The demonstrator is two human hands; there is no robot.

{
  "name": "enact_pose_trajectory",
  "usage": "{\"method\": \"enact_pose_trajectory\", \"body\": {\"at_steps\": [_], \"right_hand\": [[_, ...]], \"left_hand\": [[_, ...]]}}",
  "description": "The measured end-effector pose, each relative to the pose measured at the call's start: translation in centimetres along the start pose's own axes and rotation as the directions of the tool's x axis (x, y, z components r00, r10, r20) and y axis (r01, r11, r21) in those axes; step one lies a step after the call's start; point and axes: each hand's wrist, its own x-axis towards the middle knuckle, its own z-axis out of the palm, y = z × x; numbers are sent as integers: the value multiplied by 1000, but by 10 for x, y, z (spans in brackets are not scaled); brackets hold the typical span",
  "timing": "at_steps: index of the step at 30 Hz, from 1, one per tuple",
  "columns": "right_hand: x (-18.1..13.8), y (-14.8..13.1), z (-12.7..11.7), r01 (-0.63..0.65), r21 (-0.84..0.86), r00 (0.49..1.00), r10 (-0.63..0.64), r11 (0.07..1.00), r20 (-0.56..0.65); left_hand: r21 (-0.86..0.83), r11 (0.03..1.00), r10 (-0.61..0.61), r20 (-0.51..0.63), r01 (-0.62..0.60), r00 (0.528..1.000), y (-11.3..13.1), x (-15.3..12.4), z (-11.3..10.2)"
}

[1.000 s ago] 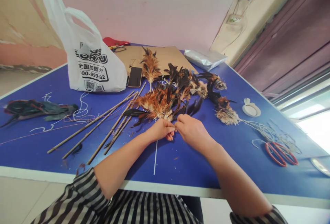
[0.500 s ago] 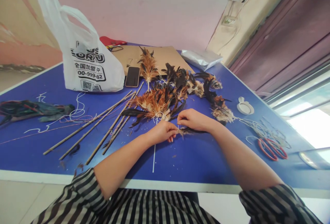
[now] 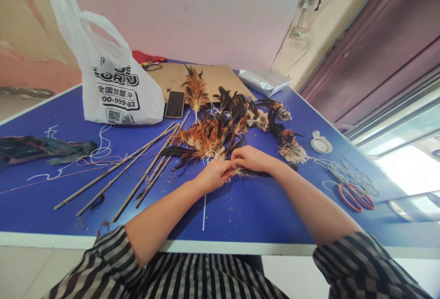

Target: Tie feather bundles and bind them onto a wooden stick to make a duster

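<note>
My left hand [image 3: 213, 175] and my right hand [image 3: 251, 158] meet at the middle of the blue table [image 3: 254, 212], both with fingers closed. Between them they pinch a small bundle of dark feathers [image 3: 252, 172] that sticks out to the right under my right hand. A white string [image 3: 205, 209] runs from my left hand toward the near table edge. Just beyond my hands lies a tied cluster of orange and black feathers [image 3: 206, 137].
Several thin bamboo sticks [image 3: 137, 166] lie to the left. A white plastic bag [image 3: 113, 88], a phone [image 3: 174, 104] and cardboard [image 3: 213, 76] are at the back. More feather bundles [image 3: 285, 141], a white ring [image 3: 321, 144], loose string and red scissors [image 3: 355, 197] lie right.
My right hand has slid left to meet my left hand over the dark feathers. The view has shifted slightly to the right.
</note>
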Motion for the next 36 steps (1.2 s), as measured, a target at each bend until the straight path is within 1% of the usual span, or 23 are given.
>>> {"method": "enact_pose_trajectory", "body": {"at_steps": [1, 2, 3, 4, 5, 6, 7, 8, 9, 10, 12, 13, 15, 18, 20, 21, 22, 24, 26, 28, 30, 33, 36], "right_hand": [[0, -1, -2, -18, -33, 1000, 17, 999, -12], [-1, -4, -4, -39, -76, 997, 34, 996, -70], [-5, -8, -8, -59, -117, 984, 38, 991, -176], [-10, -14, -12, -72, -142, 946, 23, 987, -323], [-18, -21, -15, -71, -143, 875, -7, 987, -483], [-27, -28, -18, -43, -113, 783, -37, 993, -621], [-37, -35, -19, 5, -50, 698, -39, 999, -715], [-46, -40, -18, 50, 39, 654, -3, 998, -757], [-55, -44, -14, 67, 151, 651, 71, 986, -756], [-61, -45, -9, 55, 278, 687, 166, 959, -708], [-67, -41, 8, -35, 524, 781, 351, 851, -516], [-65, -37, 18, -75, 622, 816, 407, 780, -411], [-57, -28, 38, -61, 766, 860, 424, 640, -285], [-37, -21, 60, 65, 887, 915, 327, 457, -235], [-28, -22, 67, 63, 907, 928, 311, 417, -207], [-25, -23, 70, 37, 892, 922, 330, 450, -204], [-24, -25, 71, 10, 854, 906, 355, 521, -228], [-25, -27, 71, -17, 691, 862, 360, 722, -355], [-30, -29, 69, -13, 451, 831, 260, 892, -492], [-35, -31, 65, -22, 235, 825, 151, 972, -544], [-40, -33, 61, -54, 82, 847, 89, 995, -523], [-44, -35, 53, -102, -94, 884, 47, 990, -465], [-45, -37, 47, -168, -252, 895, 40, 953, -443]], "left_hand": [[-41, 999, -35, -17, 35, 999, 0, 1, 1], [-115, 989, -93, -35, 88, 995, -1, 2, 1], [-212, 966, -164, -48, 150, 985, 0, 3, 1], [-318, 925, -238, -56, 208, 970, 1, 5, 1], [-419, 872, -305, -60, 253, 950, 2, 7, -1], [-506, 814, -363, -61, 285, 930, 4, 8, -3], [-575, 759, -412, -63, 305, 909, 6, 10, -6], [-632, 707, -453, -62, 316, 890, 8, 11, -9], [-681, 658, -485, -59, 320, 873, 10, 12, -12], [-723, 612, -510, -50, 321, 859, 12, 12, -14], [-788, 527, -539, -19, 319, 842, 15, 12, -18], [-813, 487, -546, 1, 318, 838, 15, 12, -19], [-849, 419, -550, 46, 323, 834, 16, 11, -20], [-865, 375, -531, 94, 333, 842, 15, 11, -18], [-857, 403, -527, 71, 323, 847, 14, 11, -17], [-844, 435, -531, 41, 313, 846, 13, 11, -16], [-825, 476, -535, 5, 305, 845, 12, 12, -16], [-766, 572, -524, -66, 293, 849, 9, 12, -15], [-696, 660, -485, -106, 284, 868, 6, 13, -12], [-625, 732, -432, -119, 270, 894, 4, 12, -9], [-526, 811, -377, -136, 255, 916, 3, 10, -5], [-267, 947, -231, -189, 177, 954, 2, 5, -1], [-20, 998, -57, -169, 55, 984, 2, 2, 0]]}}
